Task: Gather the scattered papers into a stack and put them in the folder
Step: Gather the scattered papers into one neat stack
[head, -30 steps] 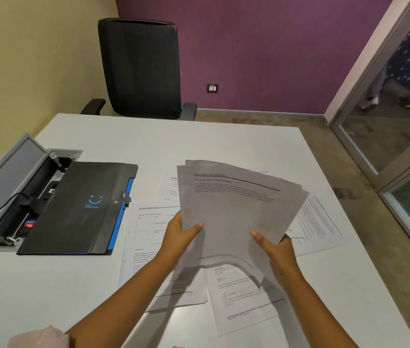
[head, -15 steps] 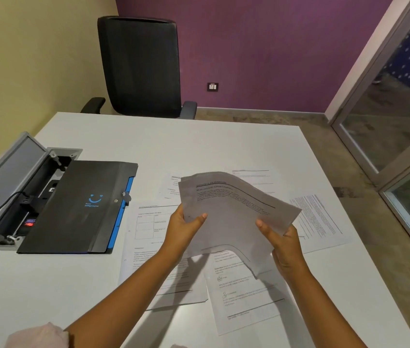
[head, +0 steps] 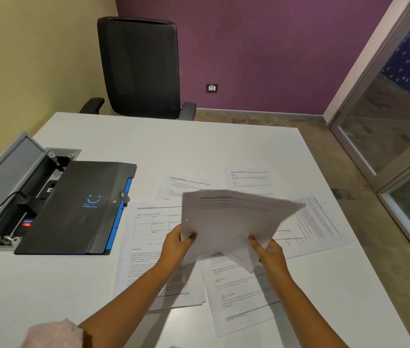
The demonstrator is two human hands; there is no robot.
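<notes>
Both hands hold a loose stack of printed papers (head: 234, 219) above the white table (head: 199, 146), tilted away from me and blurred. My left hand (head: 175, 243) grips the stack's left edge and my right hand (head: 268, 249) grips its lower right edge. Several printed sheets lie scattered on the table: one with a table grid (head: 148, 237) at the left, one near me (head: 239, 297), two farther back (head: 186, 184) (head: 249, 180), and one at the right (head: 319, 222). The closed black folder (head: 73, 209) with a blue logo lies at the left.
An open grey cable box (head: 10, 187) with plugs sits in the table under the folder's left side. A black office chair (head: 138, 66) stands at the table's far edge. Glass doors (head: 400, 146) are at the right. The table's right edge (head: 349, 222) runs close to the right sheet.
The held stack has tipped forward and come down lower toward the table, uncovering the two far sheets. Both hands keep their grip and have moved slightly down.
</notes>
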